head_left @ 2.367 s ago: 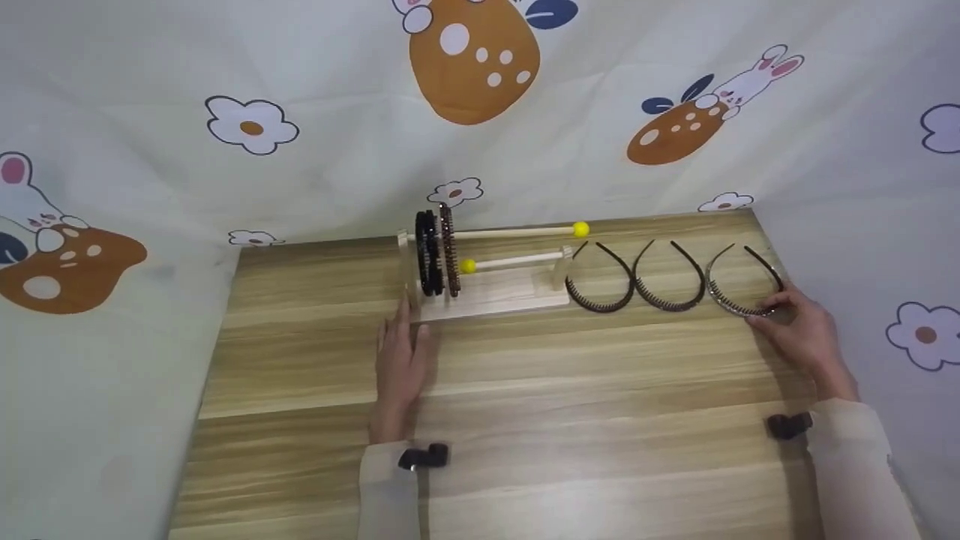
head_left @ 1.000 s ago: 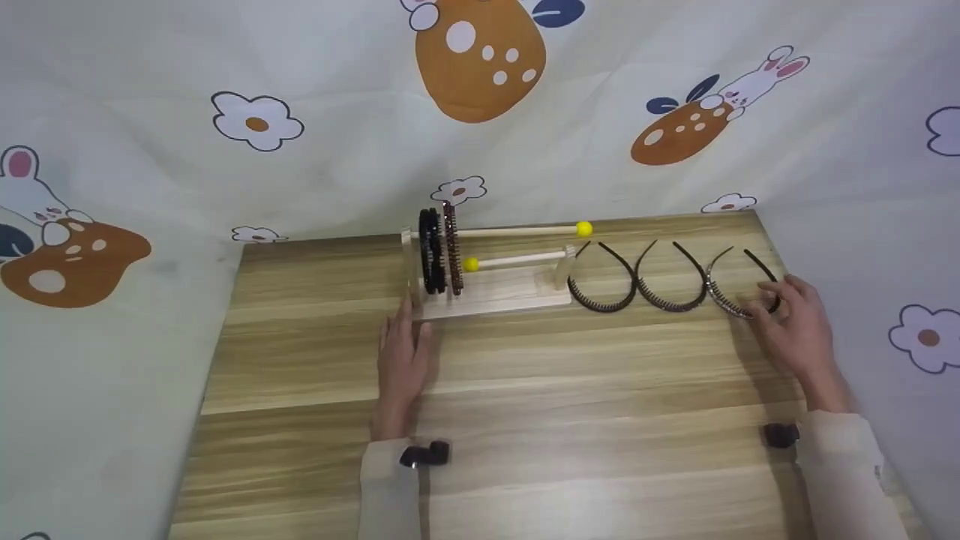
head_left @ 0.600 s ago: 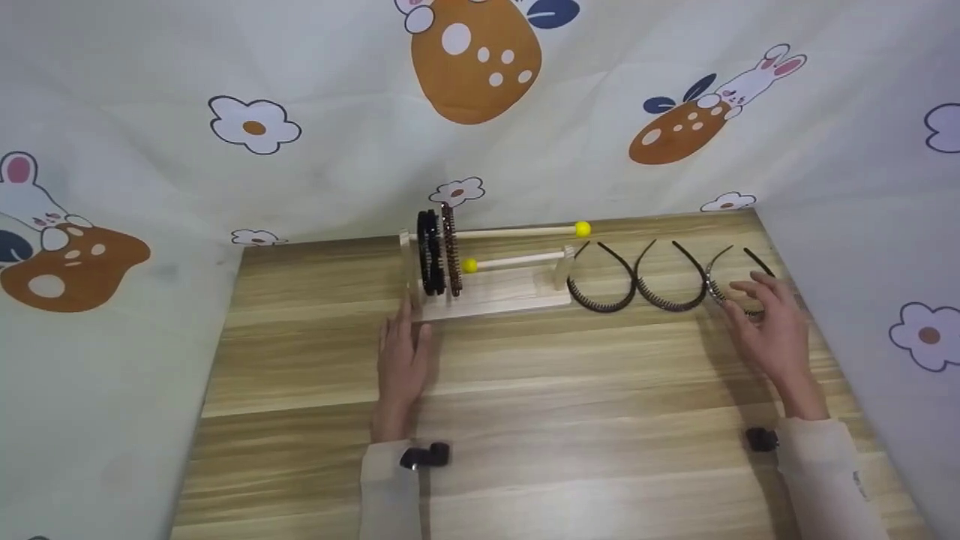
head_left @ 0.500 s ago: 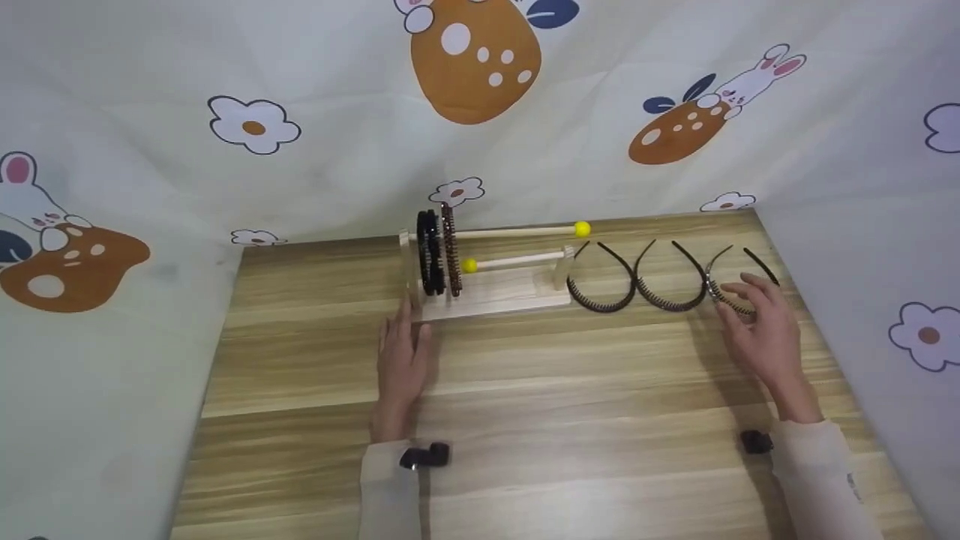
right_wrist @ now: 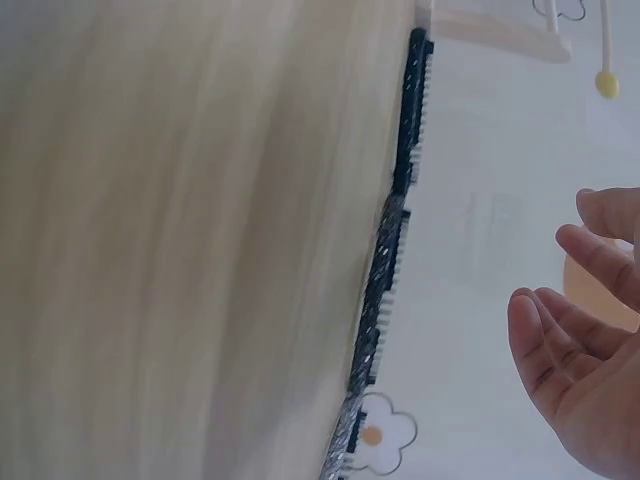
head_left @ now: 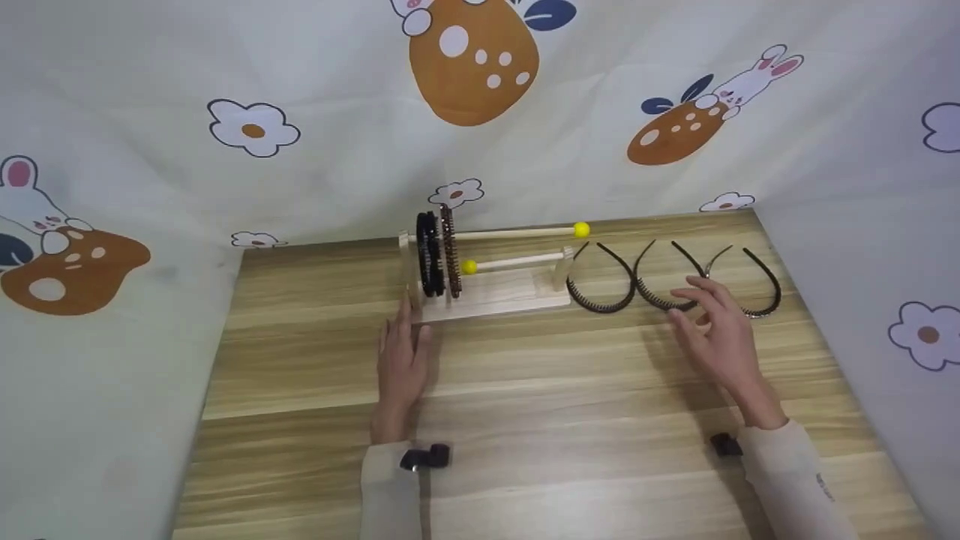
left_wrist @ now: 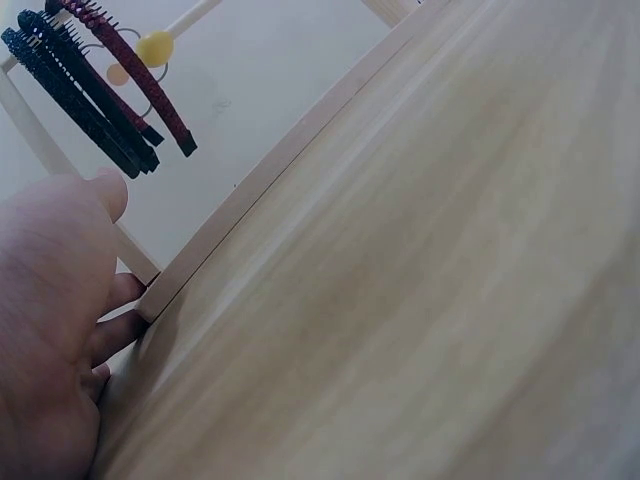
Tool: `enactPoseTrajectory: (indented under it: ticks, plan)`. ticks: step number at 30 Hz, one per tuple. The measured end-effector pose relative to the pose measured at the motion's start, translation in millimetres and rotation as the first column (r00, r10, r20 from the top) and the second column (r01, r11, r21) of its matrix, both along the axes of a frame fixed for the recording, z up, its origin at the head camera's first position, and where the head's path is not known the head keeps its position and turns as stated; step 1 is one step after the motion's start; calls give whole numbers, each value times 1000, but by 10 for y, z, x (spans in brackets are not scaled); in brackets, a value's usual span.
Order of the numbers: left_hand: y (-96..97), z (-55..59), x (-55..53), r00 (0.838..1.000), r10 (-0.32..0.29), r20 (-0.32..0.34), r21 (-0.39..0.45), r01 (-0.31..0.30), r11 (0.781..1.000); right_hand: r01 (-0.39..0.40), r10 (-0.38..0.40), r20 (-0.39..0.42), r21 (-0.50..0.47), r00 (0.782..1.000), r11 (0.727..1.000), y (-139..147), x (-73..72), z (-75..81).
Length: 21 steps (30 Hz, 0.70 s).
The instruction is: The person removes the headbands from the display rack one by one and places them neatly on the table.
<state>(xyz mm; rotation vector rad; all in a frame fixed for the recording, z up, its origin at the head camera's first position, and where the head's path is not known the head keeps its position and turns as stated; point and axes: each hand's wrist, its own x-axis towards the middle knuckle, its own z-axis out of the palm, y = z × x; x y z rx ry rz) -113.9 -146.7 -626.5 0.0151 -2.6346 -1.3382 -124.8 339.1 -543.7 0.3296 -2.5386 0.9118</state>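
Three headbands (head_left: pixel 604 308) in a row on the wood-grain counter (head_left: pixel 525 390), rabbit-print cloth (head_left: pixel 345 172) behind.
I see the right hand (head_left: pixel 721 339) hover over them, fingers parted; the left hand (head_left: pixel 402 367), fingers straight, touches the rack (head_left: pixel 495 300).

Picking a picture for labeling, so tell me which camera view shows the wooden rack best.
Head: it shows the wooden rack nearly whole, partly behind headbands. The left wrist view cuts it off at the frame's edges; the right wrist view catches only parts along the top.
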Motion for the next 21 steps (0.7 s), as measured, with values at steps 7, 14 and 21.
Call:
enactPoseTrajectory:
  ticks: [7, 14, 21]
  plan:
    - [-1, 23, -7, 1000, 8, 3, 7, -8, 1000, -37, 36, -28, -36, 999, 999, -257, -20, 60]
    - [6, 12, 4, 1000, 14, 20, 0, -14, 1000, -89, 88, -15, -127, 996, 988, -485, -20, 122]
    - [12, 7, 8, 1000, 14, 11, 11, -14, 1000, -143, 138, -38, -248, 990, 958, -723, -46, 145]
